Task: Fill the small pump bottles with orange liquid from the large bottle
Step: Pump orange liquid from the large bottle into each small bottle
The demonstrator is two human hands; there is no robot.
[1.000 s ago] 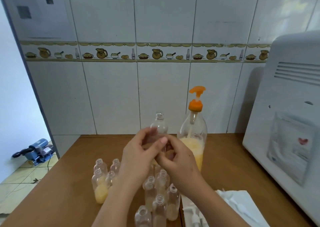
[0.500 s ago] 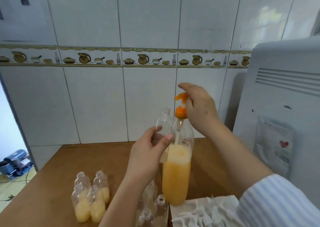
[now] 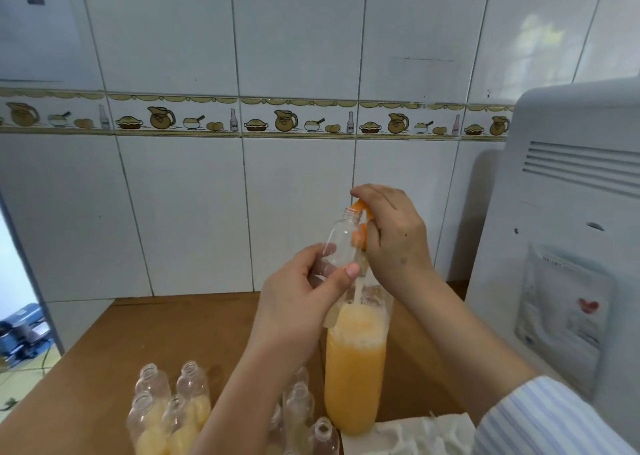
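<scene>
Head view: you are standing at the brown wooden table (image 3: 145, 343), both hands raised in front of the white tiled wall (image 3: 294, 38).
Left hand: your left hand (image 3: 304, 298) has thumb and fingers curled round the lower body of an empty small clear plastic bottle (image 3: 341, 243), held tilted with its open neck up beside the pump spout.
Right hand: your right hand (image 3: 391, 236) is curled over the orange pump head (image 3: 362, 212) of the large clear bottle of orange liquid (image 3: 355, 368), fingers draped on top (the spout itself is mostly hidden by them).
Large bottle: it stands on the table directly under your hands, better than half full, with foam at the surface.
Other bottles: down and left of your left forearm, a cluster of small clear bottles part-filled with pale orange liquid (image 3: 169, 416); more small uncapped bottles (image 3: 301, 409) sit just below your left wrist.
Step in hand: dispensing into the held bottle, judging by the pose.
How to do it well: bring the neck squarely under the spout before you press, press straight down so the tall bottle does not tip, and pump slowly.
Risk: a missed neck would spill liquid onto your left fingers.
</scene>
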